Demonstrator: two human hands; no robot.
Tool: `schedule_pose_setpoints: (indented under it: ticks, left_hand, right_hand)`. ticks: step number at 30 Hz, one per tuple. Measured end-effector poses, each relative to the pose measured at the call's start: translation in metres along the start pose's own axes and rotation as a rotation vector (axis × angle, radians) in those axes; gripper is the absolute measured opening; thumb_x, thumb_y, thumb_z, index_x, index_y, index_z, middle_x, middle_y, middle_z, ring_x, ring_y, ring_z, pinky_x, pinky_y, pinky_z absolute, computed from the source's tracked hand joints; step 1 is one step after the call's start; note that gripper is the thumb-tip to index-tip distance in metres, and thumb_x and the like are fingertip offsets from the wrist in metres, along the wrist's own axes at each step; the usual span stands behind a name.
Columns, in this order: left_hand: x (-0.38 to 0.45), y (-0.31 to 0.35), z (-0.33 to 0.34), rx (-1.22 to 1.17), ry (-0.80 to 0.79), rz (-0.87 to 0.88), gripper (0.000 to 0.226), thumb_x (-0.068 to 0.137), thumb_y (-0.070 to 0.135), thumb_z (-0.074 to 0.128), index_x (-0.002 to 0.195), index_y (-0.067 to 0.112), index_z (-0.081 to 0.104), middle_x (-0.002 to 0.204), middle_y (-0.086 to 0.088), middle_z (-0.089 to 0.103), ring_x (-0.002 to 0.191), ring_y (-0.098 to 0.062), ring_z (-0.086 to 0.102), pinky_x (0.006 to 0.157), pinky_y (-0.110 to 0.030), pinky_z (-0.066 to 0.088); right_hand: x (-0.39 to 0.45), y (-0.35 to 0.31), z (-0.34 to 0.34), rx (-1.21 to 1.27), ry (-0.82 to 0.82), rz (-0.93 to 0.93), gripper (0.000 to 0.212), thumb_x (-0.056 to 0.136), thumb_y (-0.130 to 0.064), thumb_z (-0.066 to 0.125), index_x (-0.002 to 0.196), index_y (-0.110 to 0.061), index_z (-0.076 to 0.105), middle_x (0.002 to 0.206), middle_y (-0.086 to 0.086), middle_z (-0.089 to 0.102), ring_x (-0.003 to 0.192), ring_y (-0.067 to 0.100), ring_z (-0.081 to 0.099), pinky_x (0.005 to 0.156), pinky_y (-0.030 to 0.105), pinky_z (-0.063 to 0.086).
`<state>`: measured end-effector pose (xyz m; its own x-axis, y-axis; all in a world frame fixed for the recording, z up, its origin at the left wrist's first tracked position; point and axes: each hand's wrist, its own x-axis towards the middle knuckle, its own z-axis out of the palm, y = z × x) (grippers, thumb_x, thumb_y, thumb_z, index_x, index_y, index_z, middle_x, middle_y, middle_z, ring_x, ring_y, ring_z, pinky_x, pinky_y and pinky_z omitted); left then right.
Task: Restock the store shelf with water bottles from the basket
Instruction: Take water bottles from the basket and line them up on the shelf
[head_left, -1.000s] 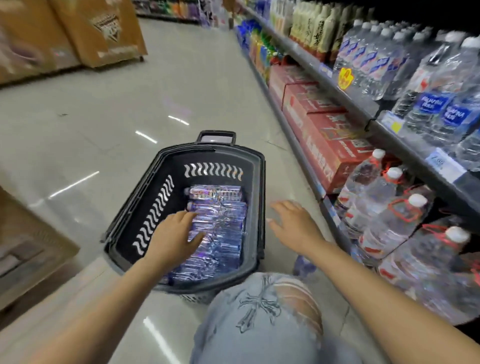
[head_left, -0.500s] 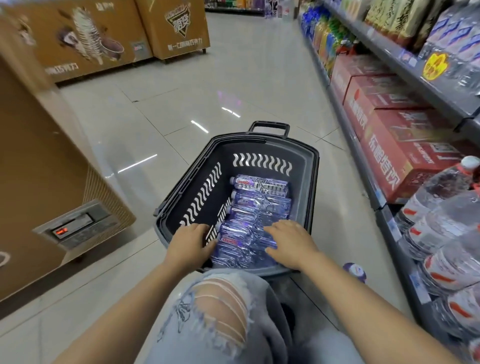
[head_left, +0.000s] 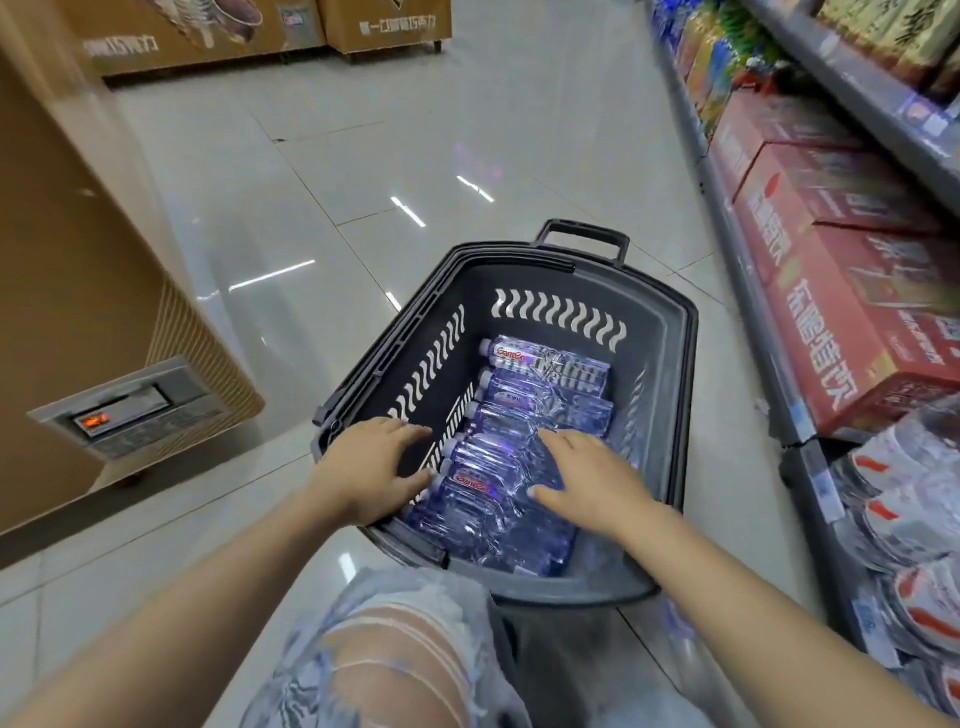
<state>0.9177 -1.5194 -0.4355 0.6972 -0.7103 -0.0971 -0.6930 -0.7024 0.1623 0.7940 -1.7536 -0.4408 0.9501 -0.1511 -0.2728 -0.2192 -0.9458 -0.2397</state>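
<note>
Directly below you sits a dark grey plastic basket (head_left: 670, 364) on the glossy tiled floor (head_left: 363, 171), its handle (head_left: 582, 236) at the far end. Inside it lies a row of small water bottles (head_left: 524, 431), all on their sides, caps pointing left, wrapped in clear, purple-tinted plastic. Your left hand (head_left: 371, 467) reaches in at the basket's left wall, fingers spread and relaxed, touching the cap ends of the nearer bottles without closing on any. Your right hand (head_left: 587, 475) lies flat on top of the bottles, fingers straight, thumb out, gripping nothing. Your knee in torn, pale denim (head_left: 395, 649) fills the bottom of the view, just short of the basket's near rim. To your right runs the store shelf (head_left: 737, 270): red cartons (head_left: 841, 291) with white lettering fill its lowest level, and nearer to you large clear water jugs (head_left: 914, 525) with red-and-white labels lie stacked there. Further along are colourful packets, too blurred to identify. To your left stands a tan freezer cabinet (head_left: 78, 291) with a small lit display panel (head_left: 122, 408), and more tan cabinets (head_left: 260, 31) stand across the aisle ahead.
</note>
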Motion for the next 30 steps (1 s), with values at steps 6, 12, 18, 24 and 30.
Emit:
schedule_pose_setpoints:
  ticks: [6, 12, 18, 24, 30]
  left_hand:
    - [0.003, -0.008, 0.009, -0.016, 0.029, 0.004, 0.066, 0.087, 0.06, 0.046, 0.144, 0.029, 0.039, 0.143, 0.007, 0.048, 0.132, -0.013, 0.042, 0.108, -0.03, 0.032]
    - [0.003, -0.01, 0.01, -0.077, 0.073, 0.015, 0.061, 0.088, 0.057, 0.045, 0.141, 0.027, 0.045, 0.141, 0.009, 0.05, 0.128, -0.012, 0.045, 0.105, -0.03, 0.035]
    - [0.004, -0.009, 0.011, -0.085, 0.079, 0.014, 0.059, 0.089, 0.056, 0.045, 0.141, 0.028, 0.045, 0.142, 0.01, 0.049, 0.129, -0.011, 0.043, 0.106, -0.029, 0.032]
    - [0.002, -0.006, 0.007, -0.07, 0.067, 0.011, 0.057, 0.089, 0.055, 0.045, 0.14, 0.029, 0.045, 0.141, 0.01, 0.049, 0.128, -0.011, 0.043, 0.105, -0.029, 0.032]
    - [-0.001, -0.003, 0.001, -0.075, 0.043, -0.008, 0.058, 0.089, 0.055, 0.046, 0.14, 0.027, 0.045, 0.139, 0.008, 0.052, 0.125, -0.013, 0.046, 0.103, -0.03, 0.035]
  right_hand:
    - [0.079, 0.0, 0.043, -0.059, -0.17, 0.128, 0.077, 0.087, -0.049, 0.059, 0.145, -0.015, 0.023, 0.137, 0.015, 0.044, 0.124, 0.035, 0.043, 0.094, 0.047, 0.046]
    - [0.097, 0.014, 0.092, -0.077, -0.386, 0.286, 0.087, 0.087, -0.042, 0.061, 0.149, -0.013, 0.007, 0.147, 0.018, 0.031, 0.131, 0.038, 0.036, 0.103, 0.051, 0.038]
    - [0.105, 0.018, 0.093, -0.14, -0.335, 0.343, 0.067, 0.081, -0.041, 0.069, 0.133, -0.01, 0.039, 0.137, 0.015, 0.032, 0.126, 0.033, 0.038, 0.099, 0.045, 0.043]
    - [0.101, 0.012, 0.088, -0.198, -0.279, 0.273, 0.043, 0.085, -0.033, 0.065, 0.118, -0.009, 0.049, 0.119, 0.009, 0.059, 0.107, 0.029, 0.06, 0.082, 0.037, 0.048]
    - [0.085, 0.007, 0.037, -0.021, -0.015, 0.303, 0.045, 0.084, -0.045, 0.064, 0.107, -0.01, 0.047, 0.102, 0.006, 0.057, 0.093, 0.027, 0.061, 0.072, 0.034, 0.047]
